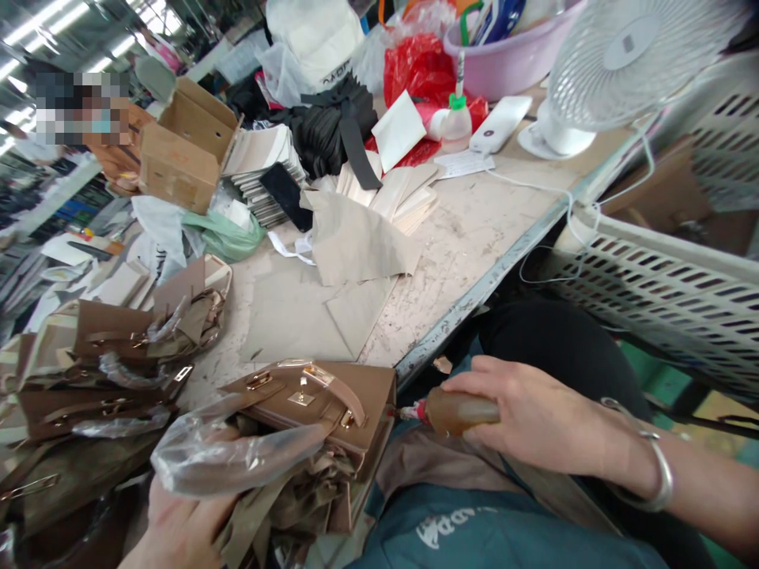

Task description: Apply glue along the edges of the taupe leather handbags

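Note:
My right hand (537, 419) is closed round a small squeeze bottle (466, 412) with amber-brown contents and a red collar. Its thin tip points left, at or very near the side edge of a brown handbag (373, 395). The bag has gold-coloured metal fittings and a short handle. Lower left, my left hand (190, 506) grips the bag, its fingers partly hidden behind a plastic-wrapped handle (237, 458). Crumpled olive-brown lining (302, 490) hangs out on the side toward me.
More brown handbags (112, 324) lie at the left. Flat beige sheets (296, 316) and stacked pieces cover the table's middle. A white fan (628, 63), a phone-like white device (501, 124) and a lilac basin (504, 67) stand behind. A white plastic crate (670, 269) is at right. A person works far left.

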The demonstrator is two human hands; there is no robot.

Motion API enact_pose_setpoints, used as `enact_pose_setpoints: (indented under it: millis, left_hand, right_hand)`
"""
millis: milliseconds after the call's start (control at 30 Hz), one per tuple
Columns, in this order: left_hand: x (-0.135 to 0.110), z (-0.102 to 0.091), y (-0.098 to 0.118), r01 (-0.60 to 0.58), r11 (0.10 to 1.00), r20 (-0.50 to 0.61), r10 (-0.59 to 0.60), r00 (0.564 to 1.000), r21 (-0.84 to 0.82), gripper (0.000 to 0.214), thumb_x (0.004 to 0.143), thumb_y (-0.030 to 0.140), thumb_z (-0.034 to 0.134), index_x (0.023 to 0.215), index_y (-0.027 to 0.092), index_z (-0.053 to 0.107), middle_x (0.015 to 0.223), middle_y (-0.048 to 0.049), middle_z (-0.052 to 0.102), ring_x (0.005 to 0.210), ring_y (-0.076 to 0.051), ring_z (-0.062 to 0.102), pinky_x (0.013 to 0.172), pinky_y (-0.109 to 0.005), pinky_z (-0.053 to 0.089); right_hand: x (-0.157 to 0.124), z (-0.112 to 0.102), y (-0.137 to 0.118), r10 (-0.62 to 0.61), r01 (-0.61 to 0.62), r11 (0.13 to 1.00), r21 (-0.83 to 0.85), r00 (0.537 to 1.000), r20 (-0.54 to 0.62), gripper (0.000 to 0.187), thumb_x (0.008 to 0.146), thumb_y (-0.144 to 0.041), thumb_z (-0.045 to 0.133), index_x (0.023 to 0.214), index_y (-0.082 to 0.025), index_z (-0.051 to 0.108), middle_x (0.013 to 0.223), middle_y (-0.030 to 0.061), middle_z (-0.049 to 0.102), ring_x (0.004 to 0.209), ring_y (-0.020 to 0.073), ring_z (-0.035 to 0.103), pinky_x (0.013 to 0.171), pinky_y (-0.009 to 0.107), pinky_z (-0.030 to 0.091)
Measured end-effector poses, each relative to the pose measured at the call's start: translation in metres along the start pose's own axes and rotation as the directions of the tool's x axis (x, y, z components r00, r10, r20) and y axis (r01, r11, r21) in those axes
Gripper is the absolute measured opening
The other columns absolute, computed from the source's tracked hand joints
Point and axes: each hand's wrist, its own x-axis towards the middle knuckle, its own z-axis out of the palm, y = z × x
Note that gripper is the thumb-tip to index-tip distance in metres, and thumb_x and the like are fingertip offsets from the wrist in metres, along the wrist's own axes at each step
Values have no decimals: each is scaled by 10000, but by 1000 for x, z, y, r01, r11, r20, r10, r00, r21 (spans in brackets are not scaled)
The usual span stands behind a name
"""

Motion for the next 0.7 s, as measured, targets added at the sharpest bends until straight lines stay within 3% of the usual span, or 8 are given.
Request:
enact_pose_setpoints:
  millis: [67, 133, 367, 500, 700]
  left_hand:
    - [11, 9, 0, 83, 997, -178, -83, 981, -9, 864, 743, 201, 426, 1513, 410, 94, 800, -44, 747, 719, -369, 685, 581, -536, 524]
    - [23, 12, 0, 87, 996, -234, -94, 968, -37, 829, 772, 151, 388, 1505, 441, 132, 760, -20, 731, 695, -325, 683, 569, -483, 513]
    - [41, 9, -8, -23, 996, -147, 10, 989, -84, 714, 829, 125, 439, 1486, 351, 274, 959, -36, 742, 864, -245, 682, 746, -393, 517]
    - [44, 13, -11, -33, 996, -152, 21, 988, -77, 474, 835, 137, 459, 1282, 291, 489, 942, -44, 744, 843, -234, 675, 717, -377, 498]
    - [53, -5, -19, -71, 998, -158, 69, 985, -2, 301, 853, 100, 414, 1068, 257, 554, 858, -42, 732, 801, -213, 665, 739, -358, 505]
  right_hand:
    - [-4, 2, -2, -21, 18, 996, -90, 999, -37, 338, 759, -160, 646, 1061, -309, 674, 841, -13, 588, 718, 134, 579, 632, 237, 460]
    - [-7, 4, -3, -40, 31, 987, -160, 998, -54, 354, 794, -138, 618, 1096, -317, 658, 842, -7, 559, 704, 134, 561, 611, 240, 442]
    - [-19, 6, -4, -71, 65, 991, -113, 996, -54, 417, 845, -121, 596, 1218, -308, 586, 950, 24, 542, 822, 154, 561, 669, 242, 453]
    - [-17, 9, -3, -60, 60, 991, -121, 998, 3, 377, 841, -110, 599, 1158, -316, 608, 897, 14, 530, 787, 158, 554, 643, 243, 447]
    - [-9, 15, -6, -143, 129, 962, -242, 989, -42, 366, 867, -92, 543, 1175, -282, 593, 892, 37, 507, 800, 188, 526, 664, 284, 456]
